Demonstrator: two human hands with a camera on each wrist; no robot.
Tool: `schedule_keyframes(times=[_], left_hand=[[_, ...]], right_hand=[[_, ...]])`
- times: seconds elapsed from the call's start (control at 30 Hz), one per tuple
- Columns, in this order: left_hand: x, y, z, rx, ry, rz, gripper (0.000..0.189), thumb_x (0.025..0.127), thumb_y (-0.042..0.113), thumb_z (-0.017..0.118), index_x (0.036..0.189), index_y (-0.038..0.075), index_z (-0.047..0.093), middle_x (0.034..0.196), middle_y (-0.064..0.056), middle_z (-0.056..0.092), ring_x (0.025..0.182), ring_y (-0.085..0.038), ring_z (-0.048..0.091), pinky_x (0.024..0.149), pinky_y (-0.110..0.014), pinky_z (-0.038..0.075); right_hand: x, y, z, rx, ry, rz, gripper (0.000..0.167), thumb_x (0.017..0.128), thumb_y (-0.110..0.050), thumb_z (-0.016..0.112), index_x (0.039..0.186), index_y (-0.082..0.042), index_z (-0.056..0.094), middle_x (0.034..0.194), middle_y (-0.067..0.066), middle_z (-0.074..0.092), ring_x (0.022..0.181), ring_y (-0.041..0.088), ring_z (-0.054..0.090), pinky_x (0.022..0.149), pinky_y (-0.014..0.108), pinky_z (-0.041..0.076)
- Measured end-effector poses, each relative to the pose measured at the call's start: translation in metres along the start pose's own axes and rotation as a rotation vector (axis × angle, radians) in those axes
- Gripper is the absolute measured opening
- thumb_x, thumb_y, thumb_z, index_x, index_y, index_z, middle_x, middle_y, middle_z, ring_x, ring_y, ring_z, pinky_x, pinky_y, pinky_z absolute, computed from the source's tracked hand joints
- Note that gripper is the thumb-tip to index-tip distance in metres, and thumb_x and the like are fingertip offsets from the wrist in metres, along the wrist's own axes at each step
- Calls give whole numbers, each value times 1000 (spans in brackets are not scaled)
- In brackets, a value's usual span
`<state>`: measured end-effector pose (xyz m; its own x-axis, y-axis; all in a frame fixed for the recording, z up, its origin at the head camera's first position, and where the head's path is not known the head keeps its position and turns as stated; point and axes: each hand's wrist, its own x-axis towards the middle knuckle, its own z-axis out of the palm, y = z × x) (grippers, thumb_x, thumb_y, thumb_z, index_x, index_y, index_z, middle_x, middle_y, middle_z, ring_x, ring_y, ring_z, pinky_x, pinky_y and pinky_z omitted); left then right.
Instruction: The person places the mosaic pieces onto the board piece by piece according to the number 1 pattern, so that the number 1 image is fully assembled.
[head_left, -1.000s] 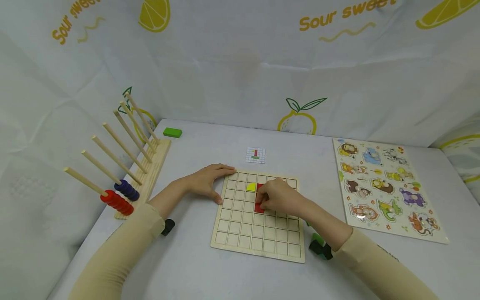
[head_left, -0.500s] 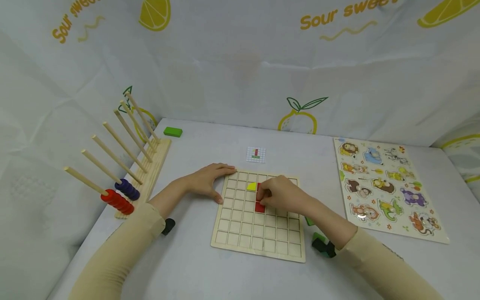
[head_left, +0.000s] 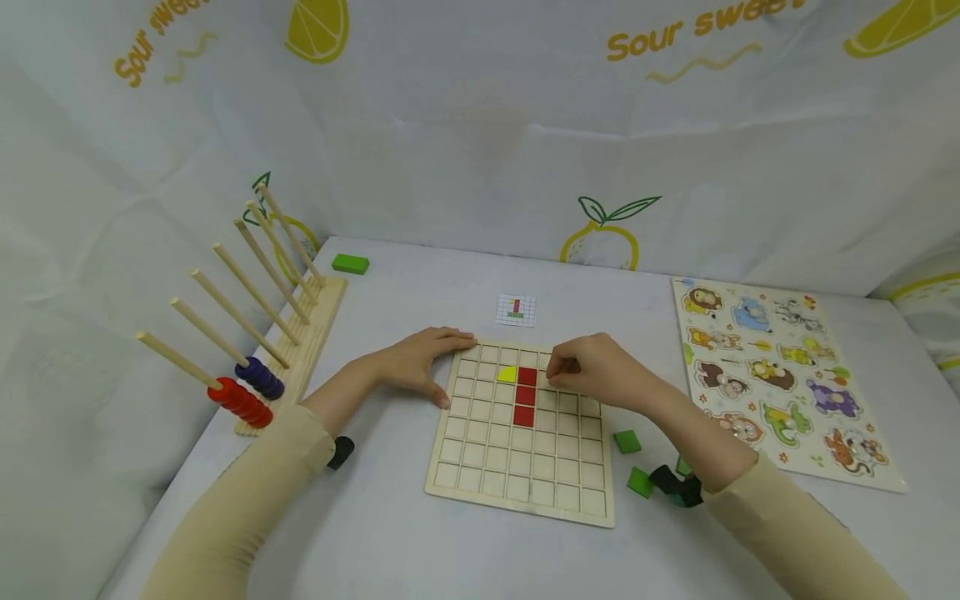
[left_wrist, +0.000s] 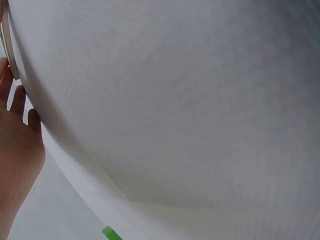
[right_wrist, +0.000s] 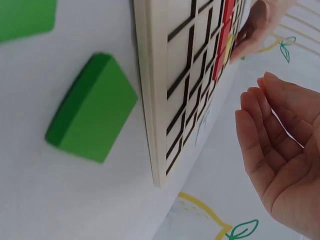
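Note:
A wooden grid board (head_left: 493, 482) lies flat in the middle of the table. One yellow quarter-round piece (head_left: 507, 374) sits in a cell beside a column of red squares (head_left: 526, 396). My left hand (head_left: 414, 358) rests at the board's left edge, thumb and forefinger spread along it. Over the upper right cells hovers my right hand (head_left: 603, 372), its fingers loosely bent toward the thumb; the right wrist view shows nothing between them. Green squares (head_left: 627, 442) lie to the right of the board, one seen large as a green tile (right_wrist: 97, 107) in the right wrist view.
Behind the board lies a small pattern card (head_left: 516, 311). A peg stand (head_left: 318, 329) with red and purple rings is at the left, a green block (head_left: 350, 264) behind it. An animal puzzle board (head_left: 795, 383) occupies the right side.
My right hand has let go of the red square and moved up and right, so the whole red column shows. The left hand stays at the board's edge.

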<state>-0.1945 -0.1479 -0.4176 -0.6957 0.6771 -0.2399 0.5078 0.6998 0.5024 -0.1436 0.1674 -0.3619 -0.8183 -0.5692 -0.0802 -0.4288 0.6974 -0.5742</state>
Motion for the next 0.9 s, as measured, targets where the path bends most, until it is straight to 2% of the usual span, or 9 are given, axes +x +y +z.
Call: schedule_keyframes(times=[0.23,0.5,0.67,0.77,0.9], left_hand=[[1,1,0,-1,3,-2,104,67,43,89,154,22,35,164,1,27,154,-29,22,125,-53,23],[1,0,-1,-2,9,18,105,67,44,89,154,20,36,164,-2,29,154,-31,23,124,-54,23],[0,1,-2,-6,4,19,105,67,45,88,154,19,36,164,-3,29,154,-31,23,124,-54,23],[-1,2,-2,1,1,20,104,68,45,88,154,19,35,164,-3,29,154,-31,23,124,-54,24],[0,2,-2,4,4,28,104,68,44,88,154,18,35,164,-4,29,153,-32,24,124,-54,24]], right_hand=[[-11,12,-13,0,-39,43,5,90,-12,70,86,-12,73,82,1,73,73,8,61,66,22,52],[-29,32,-24,10,-143,29,5,90,-15,70,87,-15,73,83,-4,73,75,5,61,68,21,51],[-43,50,-25,67,-253,16,2,89,-20,72,91,-18,73,87,-8,71,76,2,61,69,20,53],[-49,59,-24,102,-308,28,7,86,-22,75,91,-19,72,88,-8,71,76,1,61,69,20,53],[-55,69,-22,135,-338,73,16,80,-21,80,93,-17,71,88,-4,69,77,4,60,69,21,53]])
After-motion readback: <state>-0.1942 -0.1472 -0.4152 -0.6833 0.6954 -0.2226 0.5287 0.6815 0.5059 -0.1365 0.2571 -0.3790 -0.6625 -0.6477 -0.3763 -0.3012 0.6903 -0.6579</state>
